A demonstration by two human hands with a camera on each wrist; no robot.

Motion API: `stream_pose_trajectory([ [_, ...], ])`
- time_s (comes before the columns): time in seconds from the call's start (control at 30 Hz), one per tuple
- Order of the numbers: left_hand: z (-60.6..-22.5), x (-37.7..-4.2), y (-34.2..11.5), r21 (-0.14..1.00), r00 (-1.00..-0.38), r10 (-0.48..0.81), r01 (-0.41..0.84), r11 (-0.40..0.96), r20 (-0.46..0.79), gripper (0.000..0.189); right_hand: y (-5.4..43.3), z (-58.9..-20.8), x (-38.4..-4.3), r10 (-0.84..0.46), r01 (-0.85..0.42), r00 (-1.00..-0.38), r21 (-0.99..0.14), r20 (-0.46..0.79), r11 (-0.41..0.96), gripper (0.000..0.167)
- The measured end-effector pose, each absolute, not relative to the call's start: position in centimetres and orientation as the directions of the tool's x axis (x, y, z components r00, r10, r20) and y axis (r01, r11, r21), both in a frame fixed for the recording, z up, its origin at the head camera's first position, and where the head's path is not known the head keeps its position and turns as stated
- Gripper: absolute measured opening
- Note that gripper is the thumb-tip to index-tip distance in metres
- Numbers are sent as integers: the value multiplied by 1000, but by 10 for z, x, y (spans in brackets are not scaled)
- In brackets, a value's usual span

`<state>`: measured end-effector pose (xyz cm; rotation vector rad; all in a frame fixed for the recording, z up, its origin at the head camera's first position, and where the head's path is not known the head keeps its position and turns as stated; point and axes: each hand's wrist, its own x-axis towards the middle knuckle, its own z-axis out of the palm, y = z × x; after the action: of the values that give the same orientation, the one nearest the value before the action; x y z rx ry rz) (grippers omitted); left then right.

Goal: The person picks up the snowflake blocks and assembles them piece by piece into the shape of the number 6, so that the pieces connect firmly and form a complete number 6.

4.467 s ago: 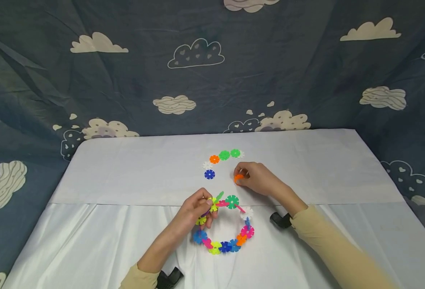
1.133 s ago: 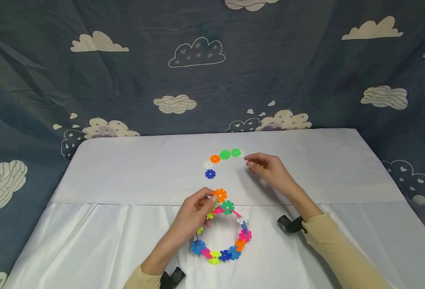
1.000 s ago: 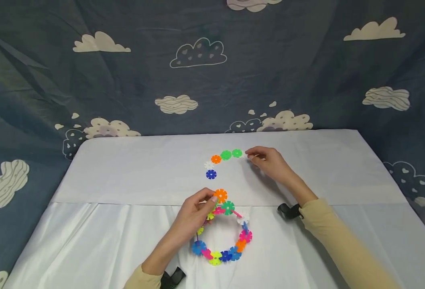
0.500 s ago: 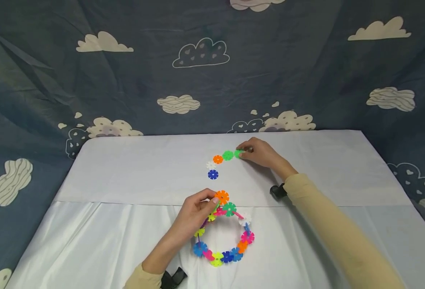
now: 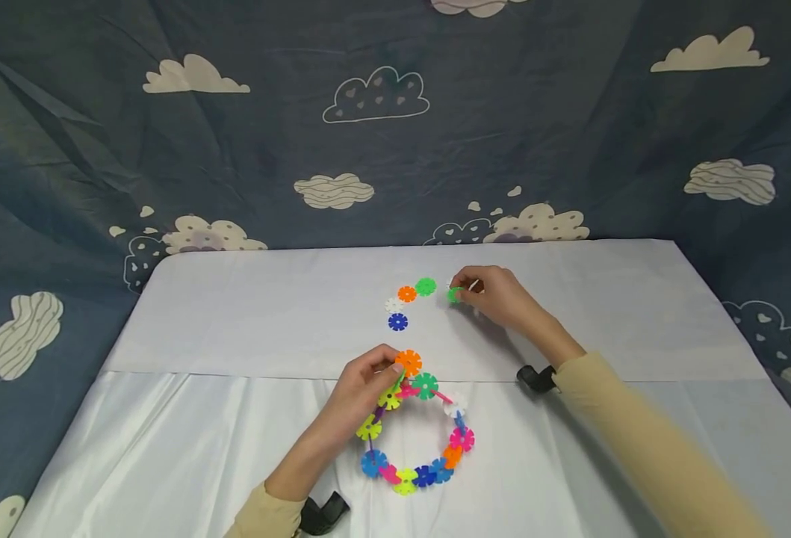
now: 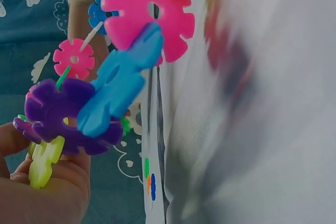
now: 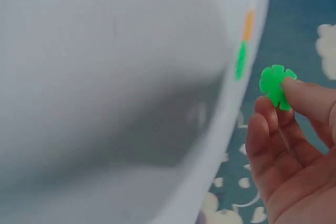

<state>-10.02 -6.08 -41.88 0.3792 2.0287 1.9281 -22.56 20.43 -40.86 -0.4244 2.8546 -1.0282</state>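
**Head view: right hand pinching a green disc; left hand on the disc chain**

Right: thumb and fingers grasp the green disc by its edge; in the right wrist view the notched rim shows above the thumb tip. A pale disc, mostly hidden, lies just beside these fingertips.

Left: thumb and forefinger grasp the upper left part of the chain, where an orange disc shows at the fingertips. Cannot tell whether this disc is slotted in. Chain: multicoloured flower-shaped discs joined in a ring form at the near part of the white cloth. Left wrist view: a purple disc, a light blue disc and a large pink disc linked in sequence; some fingers hidden.

Loose discs, beyond the chain, in a curved row: second green disc, second orange disc, white disc, dark blue disc nearest the chain.

Background: dark backdrop with cloud prints.
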Motion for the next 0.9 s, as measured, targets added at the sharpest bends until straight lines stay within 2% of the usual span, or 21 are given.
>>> stream_pose_trajectory([
  [0.2, -417, -100, -61, 999, -901, 433, -26, 38, -40, 18, 201, -398, -172, -219, -210, -972, -721, 83, 660, 20],
  [0.43, -416, -101, -63, 999, -886, 462, -18, 29, -30, 20, 183, -389, -121, -179, -168, -979, -870, 95, 464, 23],
  [0.63, -414, -102, -63, 1000, -871, 490, -21, 14, -25, 20, 172, -387, -103, -206, -219, -966, -925, 159, 310, 17],
  [0.9, -414, -101, -64, 999, -859, 512, -19, 28, -31, 18, 163, -388, -97, -263, -260, -945, -935, 195, 242, 14],
])
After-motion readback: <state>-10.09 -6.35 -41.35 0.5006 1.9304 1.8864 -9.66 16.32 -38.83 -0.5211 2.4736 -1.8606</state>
